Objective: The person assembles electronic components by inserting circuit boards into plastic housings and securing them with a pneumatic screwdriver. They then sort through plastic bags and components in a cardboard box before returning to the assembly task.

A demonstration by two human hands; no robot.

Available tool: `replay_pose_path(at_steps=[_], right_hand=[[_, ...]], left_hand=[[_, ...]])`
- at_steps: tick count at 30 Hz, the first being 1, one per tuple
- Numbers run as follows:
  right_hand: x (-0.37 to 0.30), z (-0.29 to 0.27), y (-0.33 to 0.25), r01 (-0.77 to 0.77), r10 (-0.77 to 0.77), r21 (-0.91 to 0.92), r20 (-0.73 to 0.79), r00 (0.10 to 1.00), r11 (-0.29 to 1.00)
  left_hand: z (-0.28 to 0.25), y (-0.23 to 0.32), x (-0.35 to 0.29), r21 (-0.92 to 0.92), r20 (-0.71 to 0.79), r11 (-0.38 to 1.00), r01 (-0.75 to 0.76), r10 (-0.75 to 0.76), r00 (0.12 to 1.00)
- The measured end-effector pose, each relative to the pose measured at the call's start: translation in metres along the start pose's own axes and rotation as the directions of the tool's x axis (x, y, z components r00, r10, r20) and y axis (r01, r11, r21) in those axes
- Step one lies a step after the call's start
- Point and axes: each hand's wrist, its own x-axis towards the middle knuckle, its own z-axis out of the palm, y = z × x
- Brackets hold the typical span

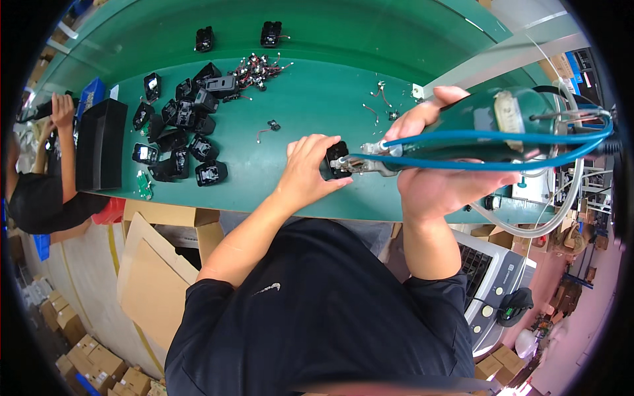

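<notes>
My left hand [308,170] grips a small black plastic housing [336,160] on the green workbench [304,105]. My right hand [441,165] holds a green powered screwdriver [492,129] with blue hoses looped along it; its metal tip [360,165] touches the housing. A heap of similar black housings [181,135] lies to the left on the bench. Small wired parts [257,69] lie further back.
A black bin [100,144] stands at the bench's left end, where another person [39,185] in a dark shirt is at work. Cardboard boxes [158,264] sit below the bench. A grey machine with buttons [495,284] is at my right.
</notes>
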Motion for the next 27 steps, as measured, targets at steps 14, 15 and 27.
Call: replay_pose_path(at_steps=[14, 15, 27], right_hand=[[-0.014, -0.01, 0.011, -0.045, 0.045, -0.002, 0.004, 0.999, 0.999], [-0.013, -0.01, 0.01, -0.045, 0.045, -0.002, 0.003, 0.999, 0.999], [-0.016, -0.011, 0.01, -0.088, 0.086, -0.015, -0.069, 0.994, 0.996]], left_hand=[[-0.001, 0.0, -0.001, -0.004, 0.013, 1.0, 0.001, -0.001, 1.0], [-0.001, 0.0, -0.001, -0.002, 0.013, 1.0, 0.0, 0.0, 1.0], [-0.004, 0.002, 0.0, -0.047, 0.007, 0.999, -0.018, 0.018, 1.0]])
